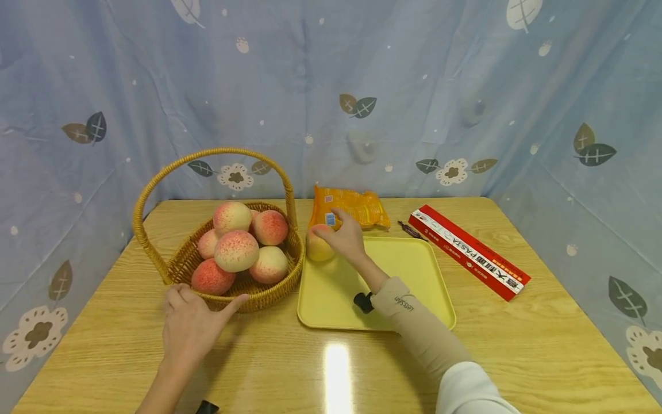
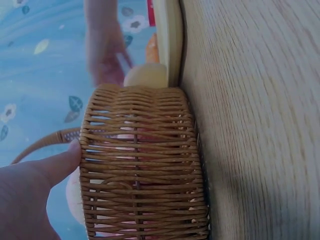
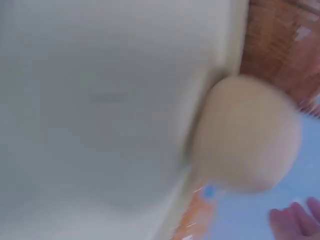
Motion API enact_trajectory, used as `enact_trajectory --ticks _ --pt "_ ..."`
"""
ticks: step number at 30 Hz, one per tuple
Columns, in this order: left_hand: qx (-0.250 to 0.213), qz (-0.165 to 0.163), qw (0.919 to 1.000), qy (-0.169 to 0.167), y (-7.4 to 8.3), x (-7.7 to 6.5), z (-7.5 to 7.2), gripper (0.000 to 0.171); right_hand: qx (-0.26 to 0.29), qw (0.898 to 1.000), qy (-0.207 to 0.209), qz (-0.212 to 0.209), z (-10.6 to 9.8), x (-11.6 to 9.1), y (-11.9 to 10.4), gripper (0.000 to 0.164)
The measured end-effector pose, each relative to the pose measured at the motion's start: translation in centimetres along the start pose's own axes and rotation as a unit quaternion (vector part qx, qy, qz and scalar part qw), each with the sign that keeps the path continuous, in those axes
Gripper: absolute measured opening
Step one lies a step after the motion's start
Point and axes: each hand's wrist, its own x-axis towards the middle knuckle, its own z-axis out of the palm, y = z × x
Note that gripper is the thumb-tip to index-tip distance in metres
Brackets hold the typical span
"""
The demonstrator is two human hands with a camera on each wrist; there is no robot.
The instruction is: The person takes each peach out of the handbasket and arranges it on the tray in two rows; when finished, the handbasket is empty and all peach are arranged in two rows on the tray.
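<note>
My left hand [image 1: 188,325] holds the front rim of a woven wicker basket [image 1: 269,296]; its thumb [image 2: 62,162] lies along the rim, the other fingers partly hidden. Several red-and-cream peaches [image 1: 236,251] are heaped in the basket. My right hand [image 1: 347,237] is spread with fingers apart at a single pale peach [image 1: 318,248]. That peach rests at the far left corner of a yellow tray [image 1: 398,270], beside the basket. In the right wrist view, a gap shows between the peach [image 3: 247,135] and the fingers [image 3: 295,220].
An orange packet [image 1: 357,207] lies behind the tray. To the tray's right are a small dark wrapped item [image 1: 412,230] and a long red pasta box [image 1: 470,250]. A patterned blue curtain [image 1: 320,86] encloses the wooden table [image 1: 289,368]. The tall basket handle [image 1: 222,151] arches upward.
</note>
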Motion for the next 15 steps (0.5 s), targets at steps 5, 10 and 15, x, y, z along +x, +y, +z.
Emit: enact_trajectory --ticks 5,10,15 --pt "0.002 -0.01 0.9998 -0.015 0.1 -0.1 -0.2 0.13 0.086 0.99 -0.008 -0.108 1.1 -0.9 -2.8 0.053" --pt "0.005 -0.01 0.9992 -0.04 0.3 0.0 -0.5 0.13 0.02 0.982 -0.156 -0.105 2.4 -1.7 -5.9 0.059" --pt "0.001 -0.02 0.9984 -0.053 0.5 0.1 -0.7 0.131 -0.035 0.975 -0.199 -0.093 4.9 -2.1 -7.9 0.066"
